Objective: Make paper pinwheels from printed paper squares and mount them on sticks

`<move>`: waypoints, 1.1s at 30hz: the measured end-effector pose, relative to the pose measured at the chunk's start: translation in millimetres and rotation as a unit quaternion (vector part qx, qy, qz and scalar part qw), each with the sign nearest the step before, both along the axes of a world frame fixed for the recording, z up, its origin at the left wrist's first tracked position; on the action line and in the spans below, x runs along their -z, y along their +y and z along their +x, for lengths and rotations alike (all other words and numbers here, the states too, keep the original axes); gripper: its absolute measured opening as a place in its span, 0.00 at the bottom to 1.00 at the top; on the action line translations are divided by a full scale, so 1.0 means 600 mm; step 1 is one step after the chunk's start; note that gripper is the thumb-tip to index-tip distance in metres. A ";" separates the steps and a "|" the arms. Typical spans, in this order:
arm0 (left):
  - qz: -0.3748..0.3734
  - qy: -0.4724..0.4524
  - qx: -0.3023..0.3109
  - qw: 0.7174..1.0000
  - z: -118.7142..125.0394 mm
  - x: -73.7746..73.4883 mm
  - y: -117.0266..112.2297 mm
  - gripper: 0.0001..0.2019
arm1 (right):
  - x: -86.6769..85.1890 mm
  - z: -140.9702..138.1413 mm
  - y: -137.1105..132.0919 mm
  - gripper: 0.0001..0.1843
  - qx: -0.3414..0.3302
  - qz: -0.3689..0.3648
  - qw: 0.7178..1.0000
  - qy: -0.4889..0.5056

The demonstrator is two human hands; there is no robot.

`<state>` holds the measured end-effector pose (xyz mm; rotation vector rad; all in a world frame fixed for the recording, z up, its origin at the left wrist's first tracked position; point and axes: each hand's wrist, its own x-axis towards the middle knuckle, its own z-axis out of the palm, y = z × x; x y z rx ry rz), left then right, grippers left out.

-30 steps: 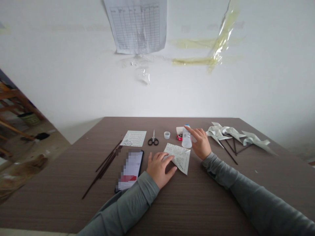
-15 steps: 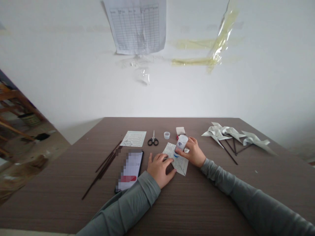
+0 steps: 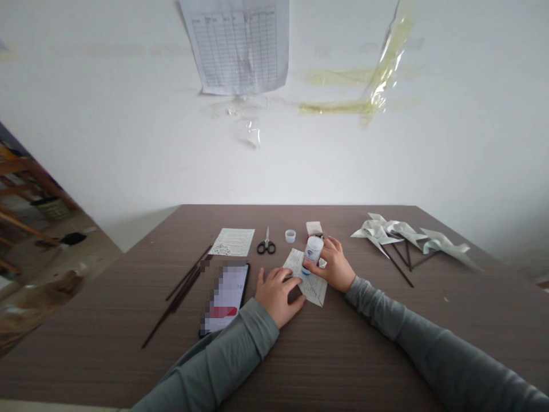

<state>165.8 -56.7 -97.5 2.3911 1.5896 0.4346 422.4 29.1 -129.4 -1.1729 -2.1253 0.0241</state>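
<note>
Head view: small white glue bottle [image 3: 313,254], long axis nearly upright and leaning toward the left hand [image 3: 278,297], gripped by closed fingers of the nearer right hand [image 3: 337,266], its lower end on a printed paper square [image 3: 312,283] under the left hand's spread fingertips

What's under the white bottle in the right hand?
The white bottle, held in the right hand, is tilted over a folded sheet of printed paper. The patch of paper directly beneath its lower end is covered by the bottle, so any marks there cannot be seen.
</note>
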 end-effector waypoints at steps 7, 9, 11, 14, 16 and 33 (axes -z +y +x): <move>0.018 0.003 0.008 1.000 -0.002 0.006 0.000 0.18 | -0.001 -0.004 0.000 0.08 0.006 0.006 1.000 -0.023; 0.022 0.005 0.004 1.000 -0.002 0.007 -0.001 0.17 | 0.000 -0.003 0.001 0.12 0.021 0.004 0.999 -0.024; 0.020 0.003 -0.001 1.000 -0.001 0.004 -0.001 0.17 | 0.002 -0.001 0.003 0.13 0.022 0.001 1.000 -0.016; 0.001 0.003 -0.004 1.000 0.001 -0.006 -0.002 0.17 | 0.008 0.002 0.007 0.09 -0.010 0.005 1.000 0.000; -0.008 0.002 -0.005 1.000 0.001 -0.010 -0.002 0.17 | 0.013 0.003 0.009 0.12 -0.017 0.011 1.000 0.010; -0.016 -0.012 0.000 1.000 -0.001 -0.008 0.000 0.17 | 0.014 0.028 0.015 0.26 0.043 0.023 0.995 0.091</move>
